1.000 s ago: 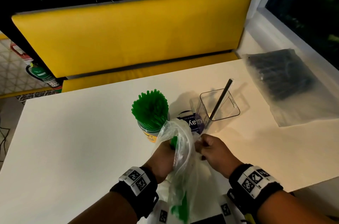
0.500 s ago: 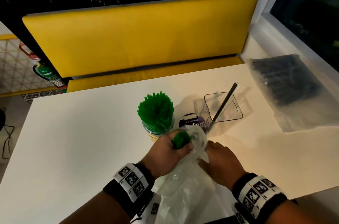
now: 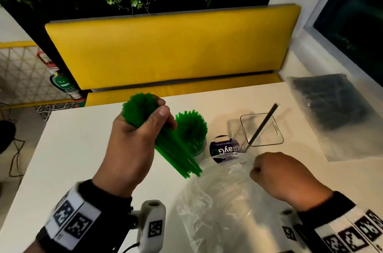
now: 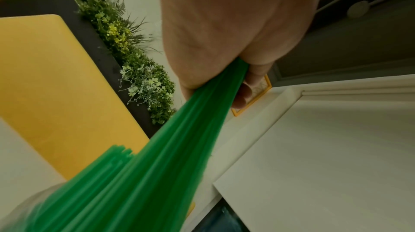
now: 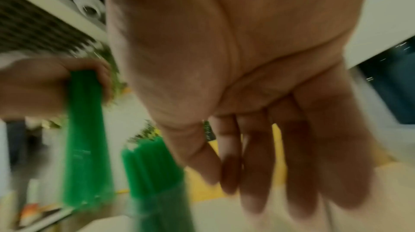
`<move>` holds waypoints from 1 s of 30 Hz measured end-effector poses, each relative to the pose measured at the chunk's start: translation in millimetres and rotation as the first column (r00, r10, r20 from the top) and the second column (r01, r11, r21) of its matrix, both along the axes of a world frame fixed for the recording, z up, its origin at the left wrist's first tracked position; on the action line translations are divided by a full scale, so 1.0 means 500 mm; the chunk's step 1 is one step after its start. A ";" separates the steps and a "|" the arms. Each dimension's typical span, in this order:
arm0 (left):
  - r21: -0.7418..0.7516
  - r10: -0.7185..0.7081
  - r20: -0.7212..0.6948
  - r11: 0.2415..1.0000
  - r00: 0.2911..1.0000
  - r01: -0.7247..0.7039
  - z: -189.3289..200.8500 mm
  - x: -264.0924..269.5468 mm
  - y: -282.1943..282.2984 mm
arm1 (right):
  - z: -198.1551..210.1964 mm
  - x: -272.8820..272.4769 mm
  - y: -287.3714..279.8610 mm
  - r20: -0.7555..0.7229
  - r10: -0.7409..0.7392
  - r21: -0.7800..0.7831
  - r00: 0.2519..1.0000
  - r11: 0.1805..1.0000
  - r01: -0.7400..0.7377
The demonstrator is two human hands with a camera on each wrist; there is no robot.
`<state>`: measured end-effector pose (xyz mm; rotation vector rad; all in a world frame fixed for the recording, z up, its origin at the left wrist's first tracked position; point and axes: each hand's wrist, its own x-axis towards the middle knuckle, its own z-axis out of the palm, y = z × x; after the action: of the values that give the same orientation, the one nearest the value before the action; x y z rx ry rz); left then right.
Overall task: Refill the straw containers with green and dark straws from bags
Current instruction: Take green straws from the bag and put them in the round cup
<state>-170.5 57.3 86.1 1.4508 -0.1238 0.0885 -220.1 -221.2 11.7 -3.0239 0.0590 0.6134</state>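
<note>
Many green straws [image 3: 165,145] within left fingers [image 3: 163,113]

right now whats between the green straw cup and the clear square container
In the head view, a purple-labelled round can stands between the cup of green straws and the clear square container, its near edge covered by the clear plastic bag.
</note>
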 end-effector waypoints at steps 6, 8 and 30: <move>0.011 0.097 -0.006 0.995 0.995 -0.097 -0.020 0.049 -0.035 | -0.050 0.074 0.125 0.245 0.128 0.269 0.961 0.943 -0.194; -0.006 0.134 -0.002 0.991 0.991 -0.134 -0.019 0.066 -0.042 | -0.088 0.103 0.136 0.227 0.123 0.271 0.966 0.945 -0.184; 0.024 0.278 0.241 0.956 0.930 -0.292 -0.079 0.097 -0.071 | -0.065 0.162 0.148 0.129 0.184 0.141 0.975 0.969 -0.201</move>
<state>-121.9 21.8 46.5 1.5069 -0.1089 0.5001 -139.1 -147.4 -20.8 -2.9280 -0.2775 0.4316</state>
